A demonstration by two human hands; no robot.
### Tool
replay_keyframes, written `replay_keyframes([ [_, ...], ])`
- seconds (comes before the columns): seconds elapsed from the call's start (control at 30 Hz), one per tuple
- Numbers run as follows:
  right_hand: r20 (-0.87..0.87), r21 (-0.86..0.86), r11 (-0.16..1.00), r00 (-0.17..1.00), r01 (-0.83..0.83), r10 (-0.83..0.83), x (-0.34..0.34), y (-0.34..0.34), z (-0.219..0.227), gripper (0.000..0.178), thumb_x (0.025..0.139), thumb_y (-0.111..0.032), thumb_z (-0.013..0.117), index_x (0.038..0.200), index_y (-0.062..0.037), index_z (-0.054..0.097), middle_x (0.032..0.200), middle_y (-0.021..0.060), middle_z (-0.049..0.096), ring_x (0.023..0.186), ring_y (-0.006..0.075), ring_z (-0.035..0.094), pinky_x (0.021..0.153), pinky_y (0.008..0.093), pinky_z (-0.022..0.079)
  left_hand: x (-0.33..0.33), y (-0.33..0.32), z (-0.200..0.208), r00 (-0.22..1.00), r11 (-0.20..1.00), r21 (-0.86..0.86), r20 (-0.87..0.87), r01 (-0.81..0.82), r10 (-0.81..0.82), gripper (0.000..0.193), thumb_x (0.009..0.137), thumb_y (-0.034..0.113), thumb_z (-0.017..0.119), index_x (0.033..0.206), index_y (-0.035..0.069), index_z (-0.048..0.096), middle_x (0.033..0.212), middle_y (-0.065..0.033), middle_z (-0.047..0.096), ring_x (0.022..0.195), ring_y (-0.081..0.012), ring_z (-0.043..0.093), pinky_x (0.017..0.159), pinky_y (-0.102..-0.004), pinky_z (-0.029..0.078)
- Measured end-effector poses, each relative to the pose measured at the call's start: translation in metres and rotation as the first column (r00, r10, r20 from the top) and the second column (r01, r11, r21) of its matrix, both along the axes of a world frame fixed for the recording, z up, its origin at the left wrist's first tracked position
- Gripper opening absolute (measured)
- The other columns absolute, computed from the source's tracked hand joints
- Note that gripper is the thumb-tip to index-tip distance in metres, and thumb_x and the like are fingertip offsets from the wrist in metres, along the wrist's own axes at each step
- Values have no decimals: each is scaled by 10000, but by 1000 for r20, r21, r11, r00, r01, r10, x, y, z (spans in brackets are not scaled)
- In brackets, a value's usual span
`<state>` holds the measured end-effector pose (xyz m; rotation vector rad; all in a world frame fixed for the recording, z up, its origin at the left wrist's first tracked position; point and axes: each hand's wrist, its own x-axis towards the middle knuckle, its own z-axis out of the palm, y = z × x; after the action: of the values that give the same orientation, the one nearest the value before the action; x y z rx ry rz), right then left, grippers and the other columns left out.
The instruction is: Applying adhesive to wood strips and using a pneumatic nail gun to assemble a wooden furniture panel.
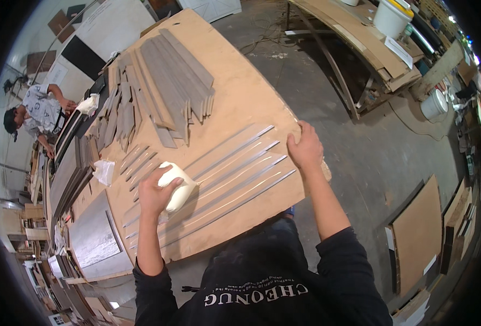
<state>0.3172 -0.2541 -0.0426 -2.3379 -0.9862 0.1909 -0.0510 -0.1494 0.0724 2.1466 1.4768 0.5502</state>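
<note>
**White bottle (180, 196) in the left hand (154, 193), over a row of grey strips**

The left hand is closed around the bottle, thumb and fingers wrapped over its plump side. The right hand (306, 145) rests on the edge of the table (240, 81), apart from the bottle; whether its fingers clamp the edge cannot be told.

If the left hand presses too hard, the soft-looking bottle might spill more than wanted across the long strips (278, 161). A slack hold could let it slip, and a knock from the wrist could push the strips out of line, since they appear to lie loose.

The bottle sits within the left hand's curl, bulging out on the palm's right, its narrow end pointing right, toward the strips. A shadow beside it suggests it is raised, though the gap is hard to judge.

Farther out, a pile of grey boards (183, 70) covers the far part of the table, and a co-worker (42, 108) is at the left.
</note>
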Motion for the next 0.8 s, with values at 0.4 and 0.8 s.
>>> replay_keyframes([
  [0.4, 11, 17, 1000, 1000, 13, -13, -7, 0, 11, 475, 838, -351, 608, 1257, -138, 535, 1205, 139, 601, 1117, 347, 576, 920, 438, 472, -108, -12, -9, 995, 994, 49, -15, -101, 102, 449, 703, 299, 853, 1050, 45, 724, 943, -161, 726, 841, -261, 720, 723, -328, 545],
  [0.8, -3, 15, 1000, 1000, -19, 19, 0, 1, 2, 492, 849, -347, 608, 1284, -130, 528, 1269, 131, 592, 1170, 330, 564, 963, 416, 458, -193, -20, 15, 948, 951, 40, -82, -306, 309, 416, 721, 271, 842, 1055, 54, 722, 878, -168, 727, 741, -218, 717, 657, -303, 532],
])
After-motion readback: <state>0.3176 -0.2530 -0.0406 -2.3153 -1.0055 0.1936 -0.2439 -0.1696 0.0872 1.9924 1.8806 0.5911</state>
